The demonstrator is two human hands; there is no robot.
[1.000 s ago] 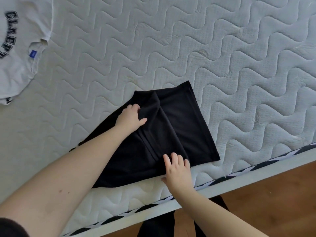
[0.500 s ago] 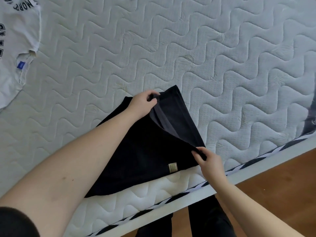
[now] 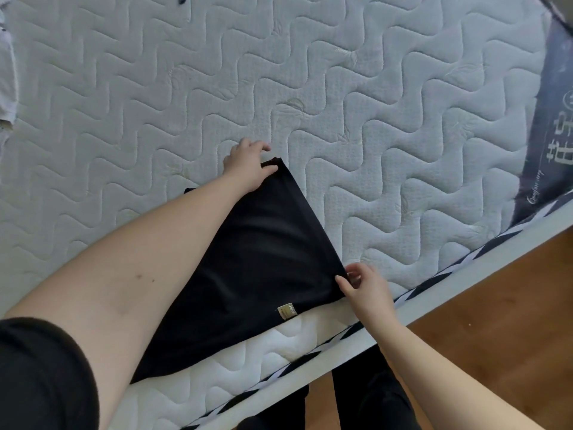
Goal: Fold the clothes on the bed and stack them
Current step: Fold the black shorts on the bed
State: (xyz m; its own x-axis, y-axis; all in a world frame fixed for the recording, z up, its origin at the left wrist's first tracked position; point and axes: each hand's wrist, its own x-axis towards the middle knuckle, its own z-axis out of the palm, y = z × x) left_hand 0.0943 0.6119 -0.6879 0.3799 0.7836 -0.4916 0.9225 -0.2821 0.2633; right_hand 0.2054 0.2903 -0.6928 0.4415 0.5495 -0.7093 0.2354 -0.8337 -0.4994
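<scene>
My left hand (image 3: 248, 166) pinches the far corner of the black garment (image 3: 257, 259), thumb on top of the cloth and fingers curled past the hem toward the mattress (image 3: 387, 103). My right hand (image 3: 366, 290) has its grip on the near corner, thumb and fingertips nipping the edge just above the side of the bed. Between the two grips the right-hand edge of the cloth runs as one straight, fairly taut line.

The garment lies near the bed's front edge, its lower part draping a little over the quilted side panel, and a small tan label (image 3: 286, 311) shows on the bottom hem. My left forearm crosses over the cloth's left portion, so I cannot tell how that side lies.

I judge I am in the middle of folding this piece: both corners of one side are taken up, ready to be carried across. The next move calls for lifting both grips together and laying this edge over toward the left, keeping the line between them straight so the fold lands square, then pressing it flat. My left arm will have to clear the cloth first.

At the far left edge a white garment (image 3: 7, 88) lies partly in view, well apart; by the look of it, it is not yet folded, and I see no stack begun.
</scene>
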